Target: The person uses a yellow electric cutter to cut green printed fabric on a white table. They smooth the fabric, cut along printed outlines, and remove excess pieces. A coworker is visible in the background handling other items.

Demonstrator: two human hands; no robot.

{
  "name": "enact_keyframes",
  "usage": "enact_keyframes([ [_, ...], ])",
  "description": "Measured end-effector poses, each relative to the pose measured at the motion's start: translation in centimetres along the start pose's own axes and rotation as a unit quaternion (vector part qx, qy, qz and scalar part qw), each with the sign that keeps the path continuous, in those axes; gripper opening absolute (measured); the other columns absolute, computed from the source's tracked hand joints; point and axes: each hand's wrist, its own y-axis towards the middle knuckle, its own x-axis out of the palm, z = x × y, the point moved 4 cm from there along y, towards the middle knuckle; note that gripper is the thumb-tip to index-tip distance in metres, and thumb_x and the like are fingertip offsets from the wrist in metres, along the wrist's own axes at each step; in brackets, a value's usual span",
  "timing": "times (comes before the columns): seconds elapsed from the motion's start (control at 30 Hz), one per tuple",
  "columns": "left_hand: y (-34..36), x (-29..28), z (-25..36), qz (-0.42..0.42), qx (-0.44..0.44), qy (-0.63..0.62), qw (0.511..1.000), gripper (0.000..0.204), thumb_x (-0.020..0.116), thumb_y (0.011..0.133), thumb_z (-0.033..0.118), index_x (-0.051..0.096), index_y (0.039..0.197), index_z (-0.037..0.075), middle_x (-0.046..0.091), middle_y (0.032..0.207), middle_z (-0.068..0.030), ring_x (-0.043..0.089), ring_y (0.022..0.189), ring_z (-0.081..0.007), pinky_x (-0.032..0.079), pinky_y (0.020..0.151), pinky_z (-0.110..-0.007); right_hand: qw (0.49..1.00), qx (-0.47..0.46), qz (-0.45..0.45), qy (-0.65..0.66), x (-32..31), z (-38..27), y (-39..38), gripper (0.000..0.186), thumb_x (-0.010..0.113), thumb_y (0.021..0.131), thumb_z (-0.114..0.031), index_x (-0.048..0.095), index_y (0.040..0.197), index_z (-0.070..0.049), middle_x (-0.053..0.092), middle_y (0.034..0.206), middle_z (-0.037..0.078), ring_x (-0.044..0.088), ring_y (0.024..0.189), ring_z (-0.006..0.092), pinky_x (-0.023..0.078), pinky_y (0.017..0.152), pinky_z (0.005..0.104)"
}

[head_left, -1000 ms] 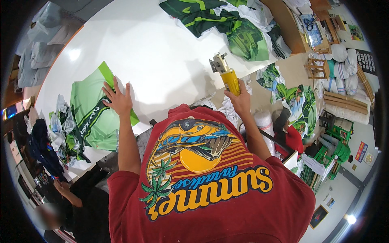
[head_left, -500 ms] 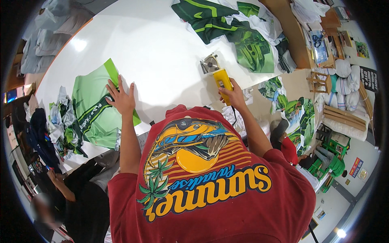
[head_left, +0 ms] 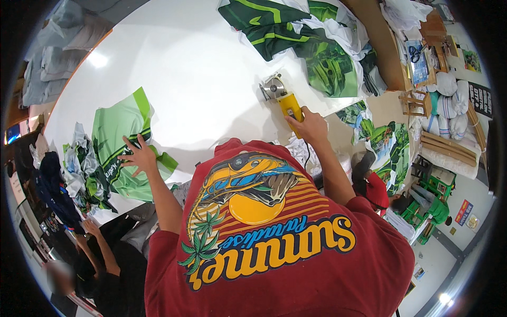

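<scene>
With fingers spread, my left hand point(head_left: 140, 156) rests on a light green printed fabric panel point(head_left: 122, 124) at the left of the white table point(head_left: 200, 68). The panel has a bright green edge strip and a dark band, and its near part is creased. My right hand point(head_left: 310, 126) grips the yellow handle of a small electric rotary fabric cutter point(head_left: 289, 105). The cutter's round metal blade and base plate point away from me on the white tabletop, and a cord trails from its near end.
Dark green printed fabric pieces point(head_left: 274, 26) lie at the table's far right. Crumpled fabric scraps point(head_left: 79, 164) sit at its left edge. Another person in black point(head_left: 113, 280) is at the lower left. More green fabric point(head_left: 391, 145) and a wooden stool point(head_left: 415, 104) are on the right.
My left hand has slid left and nearer to me, and the green panel has shifted and creased near it. The cutter stays in my right hand, almost unmoved. The other person's arms have moved.
</scene>
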Motion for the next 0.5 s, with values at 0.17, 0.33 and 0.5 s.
enact_keyframes([
  [0.17,1.9,-3.5,1.5,-0.018,0.247,-0.147,0.958,0.038,0.084,0.12,0.029,0.082,0.141,-0.002,0.082,0.147,-0.0246,0.077,0.139,-0.0332,0.059,0.116,-0.049,0.988,-0.027,0.136,-0.063,-2.8,-3.8,-1.7,0.076,0.088,0.107,-0.068,0.077,0.146,-0.004,0.085,0.134,0.027,0.085,0.124,0.0468,0.068,0.102,0.0591],
  [0.33,-4.3,-10.2,7.2,-0.405,0.016,-0.563,0.72,0.036,0.092,0.111,0.015,0.082,0.138,-0.007,0.085,0.117,-0.007,0.083,0.105,-0.0192,0.066,0.094,-0.035,0.946,-0.239,0.07,0.205,-1.9,-9.2,-3.8,0.068,0.097,0.107,-0.039,0.072,0.163,-0.008,0.074,0.164,0.02,0.069,0.154,0.0353,0.064,0.118,0.0531],
  [0.5,-13.7,-17.1,15.8,-0.498,0.384,-0.38,0.679,0.09,0.087,0.116,0.047,0.053,0.191,0.012,0.05,0.196,-0.0225,0.052,0.178,-0.0368,0.051,0.141,-0.052,0.788,-0.242,-0.296,0.484,4.2,-17.5,-3.2,0.071,0.093,0.113,-0.03,0.067,0.175,-0.006,0.076,0.166,0.014,0.07,0.152,0.0249,0.062,0.123,0.0446],
])
